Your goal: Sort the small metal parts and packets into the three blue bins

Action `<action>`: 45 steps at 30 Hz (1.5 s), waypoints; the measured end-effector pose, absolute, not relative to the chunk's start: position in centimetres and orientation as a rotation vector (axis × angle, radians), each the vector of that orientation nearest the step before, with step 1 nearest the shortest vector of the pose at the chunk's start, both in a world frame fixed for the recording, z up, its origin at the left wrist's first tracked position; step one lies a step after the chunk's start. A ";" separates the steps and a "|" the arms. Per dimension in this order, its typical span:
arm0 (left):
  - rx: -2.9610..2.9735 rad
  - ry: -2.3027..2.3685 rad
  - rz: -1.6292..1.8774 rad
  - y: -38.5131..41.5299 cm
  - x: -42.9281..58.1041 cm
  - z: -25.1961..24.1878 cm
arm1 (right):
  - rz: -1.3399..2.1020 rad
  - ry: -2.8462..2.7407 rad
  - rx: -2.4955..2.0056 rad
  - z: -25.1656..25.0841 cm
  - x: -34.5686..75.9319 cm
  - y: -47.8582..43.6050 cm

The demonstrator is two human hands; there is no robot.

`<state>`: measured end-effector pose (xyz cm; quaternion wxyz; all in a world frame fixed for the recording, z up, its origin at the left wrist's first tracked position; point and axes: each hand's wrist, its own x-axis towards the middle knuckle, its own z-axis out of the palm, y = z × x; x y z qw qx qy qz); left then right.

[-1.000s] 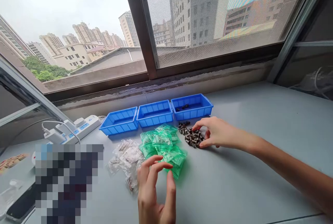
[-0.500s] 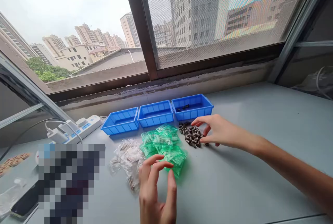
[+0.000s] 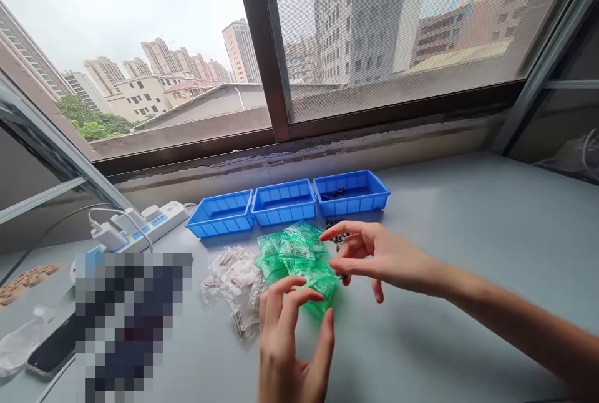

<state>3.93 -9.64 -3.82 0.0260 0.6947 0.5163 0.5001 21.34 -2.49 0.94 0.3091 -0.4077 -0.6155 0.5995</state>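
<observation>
- Fingers [image 3: 279,303] of the left hand [image 3: 292,353] are rising from the bottom edge, curved and spread, gripping nothing. The index and middle tips are meeting the near edge of the green packets [image 3: 299,256], and the thumb is standing apart to the right.
- Those green packets are lying in a loose heap on the grey tabletop [image 3: 421,340], between the two hands.
- Touching the heap's left side, a pile of clear packets [image 3: 231,278] is spreading toward the left.
- At the left edge, a phone [image 3: 51,350] is lying flat beside a pixelated patch [image 3: 131,322].
- From the right, the right hand [image 3: 374,256] is reaching in and hovering over the heap's far right side. Its fingers are loosely spread, thumb and index apart, with nothing showing in their grasp.
- Under that hand, a few small dark metal cylinders [image 3: 337,239] are peeking out, just beside the green heap.
- Farther left, a white power strip [image 3: 154,221] is carrying plugged-in chargers.
- Behind the heap, three blue bins are sitting side by side in a row: left bin [image 3: 219,216], middle bin [image 3: 283,203] and right bin [image 3: 350,202]. The right one is holding a few dark cylinders.
- Beyond them, a window frame [image 3: 262,47] is looking out on tall buildings.
</observation>
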 end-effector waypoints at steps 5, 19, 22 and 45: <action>2.204 1.592 1.513 -9.6 3.6 -3.9 | 1.771 -1.513 -0.954 0.1 19.5 -4.1; 2.087 1.590 1.613 -9.6 3.3 -4.0 | 1.772 -1.488 -0.924 0.0 19.8 -4.0; 2.082 1.568 1.625 -9.7 3.3 -3.8 | 1.794 -1.460 -0.908 -0.1 19.7 -4.0; 2.040 1.578 1.589 -9.9 3.6 -3.5 | 1.725 -1.536 -0.971 0.3 19.8 -4.0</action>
